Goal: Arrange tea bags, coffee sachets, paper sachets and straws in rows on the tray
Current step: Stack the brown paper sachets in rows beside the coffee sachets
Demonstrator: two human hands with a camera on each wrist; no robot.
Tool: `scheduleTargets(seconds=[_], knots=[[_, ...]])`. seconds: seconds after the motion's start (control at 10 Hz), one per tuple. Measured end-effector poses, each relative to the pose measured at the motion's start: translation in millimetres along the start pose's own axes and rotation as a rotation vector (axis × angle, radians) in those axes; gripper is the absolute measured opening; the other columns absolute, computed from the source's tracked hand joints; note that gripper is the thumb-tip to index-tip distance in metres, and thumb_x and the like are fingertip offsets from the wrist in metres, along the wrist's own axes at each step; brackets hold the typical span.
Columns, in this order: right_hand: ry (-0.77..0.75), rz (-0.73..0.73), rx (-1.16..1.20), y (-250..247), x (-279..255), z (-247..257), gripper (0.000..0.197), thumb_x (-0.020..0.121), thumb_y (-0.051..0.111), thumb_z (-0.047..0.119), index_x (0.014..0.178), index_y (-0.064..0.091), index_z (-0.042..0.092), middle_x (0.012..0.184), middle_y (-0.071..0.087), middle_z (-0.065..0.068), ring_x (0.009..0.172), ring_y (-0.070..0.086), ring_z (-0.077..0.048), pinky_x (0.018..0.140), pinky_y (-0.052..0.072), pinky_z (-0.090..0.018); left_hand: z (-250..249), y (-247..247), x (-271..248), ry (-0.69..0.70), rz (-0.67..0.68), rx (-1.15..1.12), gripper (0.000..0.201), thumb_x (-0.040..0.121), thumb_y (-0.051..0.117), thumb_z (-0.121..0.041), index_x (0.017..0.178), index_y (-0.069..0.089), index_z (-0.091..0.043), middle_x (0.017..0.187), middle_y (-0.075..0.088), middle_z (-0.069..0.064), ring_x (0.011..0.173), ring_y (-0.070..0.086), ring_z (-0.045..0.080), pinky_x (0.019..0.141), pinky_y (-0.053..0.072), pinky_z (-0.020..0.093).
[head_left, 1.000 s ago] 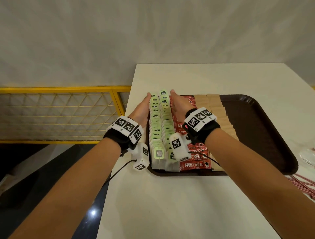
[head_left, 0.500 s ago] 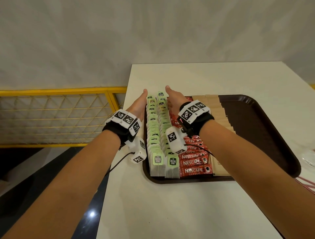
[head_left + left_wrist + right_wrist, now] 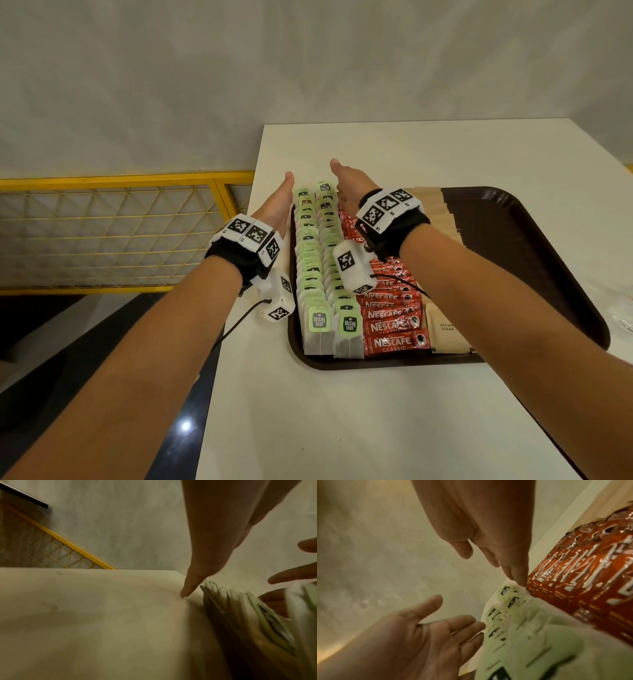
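Two rows of green-tagged tea bags (image 3: 318, 270) run down the left side of the dark brown tray (image 3: 534, 246). Beside them lie a row of red coffee sachets (image 3: 390, 318) and a row of brown paper sachets (image 3: 445, 329). My left hand (image 3: 279, 202) lies flat against the left flank of the tea bags, fingers straight. My right hand (image 3: 349, 186) stands flat on their right flank, next to the coffee sachets. In the left wrist view a fingertip (image 3: 187, 593) touches the table beside the tea bags (image 3: 240, 608). The right wrist view shows both open palms with the tea bags (image 3: 522, 628) between them.
The tray sits on a white table (image 3: 342, 428) whose left edge is close to my left hand. A yellow mesh railing (image 3: 120, 233) stands beyond that edge, and a grey wall behind. The tray's right half is bare. Something clear lies at the table's right edge (image 3: 621, 320).
Both flat hands have slid a little farther along the tea bag rows, so the fingertips now reach past the far end.
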State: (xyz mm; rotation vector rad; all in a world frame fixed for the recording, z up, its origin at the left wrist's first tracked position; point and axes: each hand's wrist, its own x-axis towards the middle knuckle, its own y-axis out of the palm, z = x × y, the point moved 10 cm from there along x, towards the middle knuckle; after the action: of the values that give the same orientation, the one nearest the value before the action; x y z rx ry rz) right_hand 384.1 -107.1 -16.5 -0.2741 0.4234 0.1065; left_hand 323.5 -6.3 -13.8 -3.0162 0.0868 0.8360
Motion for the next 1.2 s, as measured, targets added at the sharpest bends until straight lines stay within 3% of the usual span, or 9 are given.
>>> scheduleTargets(seconds=[0.1, 0.3, 0.5, 0.7, 0.8, 0.9, 1.0, 1.1, 1.2], knots=[[0.007, 0.030, 0.201, -5.3, -9.2, -2.0, 0.061, 0.100, 0.035, 0.042, 0.145, 0.027, 0.002, 0.148, 0.032, -0.020, 0.137, 0.033, -0.032, 0.112, 0.030, -0.041, 4.9, -14.7, 15.9, 0.047, -0.052, -0.009, 0.069, 0.097, 0.012, -0.058, 0.152, 0.005, -0.016, 0.159, 0.006, 0.000, 0.146, 0.004, 0.015, 0.116, 0.003, 0.038], [-0.086, 0.125, 0.441, -29.7, -69.9, -8.7, 0.051, 0.100, 0.039, 0.032, 0.145, 0.028, 0.011, 0.142, 0.041, -0.015, 0.128, 0.044, -0.026, 0.102, 0.041, -0.037, -1.3, -25.4, -16.2, 0.183, -0.116, 0.093, 0.065, 0.099, 0.034, -0.047, 0.151, 0.014, -0.013, 0.157, 0.019, 0.003, 0.143, 0.021, 0.018, 0.116, 0.022, 0.039], [-0.069, 0.149, 0.259, -27.2, -130.7, -71.9, 0.061, 0.096, 0.038, 0.046, 0.148, 0.019, 0.022, 0.149, 0.034, -0.004, 0.136, 0.036, -0.018, 0.114, 0.028, -0.035, 48.8, -15.4, -51.8, 0.145, -0.098, 0.014, 0.066, 0.099, 0.038, -0.044, 0.151, 0.014, -0.013, 0.156, 0.022, 0.001, 0.142, 0.024, 0.015, 0.116, 0.021, 0.036], [-0.097, 0.186, 0.181, 9.6, -142.7, -107.8, 0.087, 0.074, 0.046, 0.074, 0.146, 0.030, 0.028, 0.148, 0.037, 0.008, 0.136, 0.034, -0.011, 0.116, 0.024, -0.042, 83.4, 5.0, -64.1, 0.123, -0.035, -0.043, 0.089, 0.080, 0.041, -0.074, 0.151, 0.015, -0.026, 0.154, 0.028, -0.006, 0.140, 0.029, 0.013, 0.114, 0.020, 0.033], [-0.083, 0.171, 0.169, 11.9, -139.8, -109.3, 0.095, 0.067, 0.047, 0.077, 0.146, 0.030, 0.027, 0.149, 0.037, 0.007, 0.137, 0.034, -0.012, 0.115, 0.024, -0.043, 91.7, -5.6, -52.0, 0.141, -0.100, -0.028, 0.117, 0.050, 0.040, -0.091, 0.148, 0.025, -0.030, 0.152, 0.033, -0.002, 0.138, 0.033, 0.016, 0.115, 0.024, 0.044], [-0.062, 0.102, 0.152, 2.8, -156.3, -96.3, 0.069, 0.092, 0.040, 0.056, 0.148, 0.024, 0.019, 0.152, 0.032, 0.000, 0.139, 0.031, -0.017, 0.116, 0.022, -0.040, 87.6, -10.0, -60.3, 0.160, -0.140, -0.055, 0.104, 0.065, 0.036, -0.082, 0.151, 0.017, -0.026, 0.155, 0.025, -0.001, 0.141, 0.027, 0.017, 0.116, 0.022, 0.044], [-0.057, 0.130, 0.238, 4.2, -158.2, -98.7, 0.050, 0.101, 0.034, 0.037, 0.145, 0.030, 0.014, 0.136, 0.046, 0.004, 0.129, 0.040, -0.013, 0.105, 0.030, -0.027, 92.8, 0.2, -71.7, 0.105, -0.094, -0.145, 0.094, 0.075, 0.039, -0.077, 0.150, 0.021, -0.023, 0.150, 0.036, 0.003, 0.134, 0.040, 0.019, 0.113, 0.029, 0.045], [-0.057, 0.170, 0.292, 17.3, -159.2, -96.8, 0.041, 0.102, 0.033, 0.034, 0.138, 0.041, 0.017, 0.131, 0.053, 0.006, 0.116, 0.050, -0.009, 0.099, 0.038, -0.024, 88.9, 9.6, -80.7, 0.110, -0.058, -0.181, 0.065, 0.097, 0.028, -0.055, 0.149, 0.026, -0.017, 0.141, 0.048, 0.007, 0.126, 0.050, 0.021, 0.108, 0.038, 0.044], [-0.057, 0.169, 0.295, 21.5, -152.5, -102.4, 0.047, 0.098, 0.036, 0.042, 0.139, 0.042, 0.019, 0.134, 0.054, 0.003, 0.123, 0.051, -0.012, 0.107, 0.038, -0.035, 83.6, 15.5, -84.8, 0.147, -0.007, -0.188, 0.057, 0.100, 0.022, -0.048, 0.144, 0.034, -0.013, 0.133, 0.053, 0.005, 0.118, 0.054, 0.019, 0.095, 0.047, 0.034]])
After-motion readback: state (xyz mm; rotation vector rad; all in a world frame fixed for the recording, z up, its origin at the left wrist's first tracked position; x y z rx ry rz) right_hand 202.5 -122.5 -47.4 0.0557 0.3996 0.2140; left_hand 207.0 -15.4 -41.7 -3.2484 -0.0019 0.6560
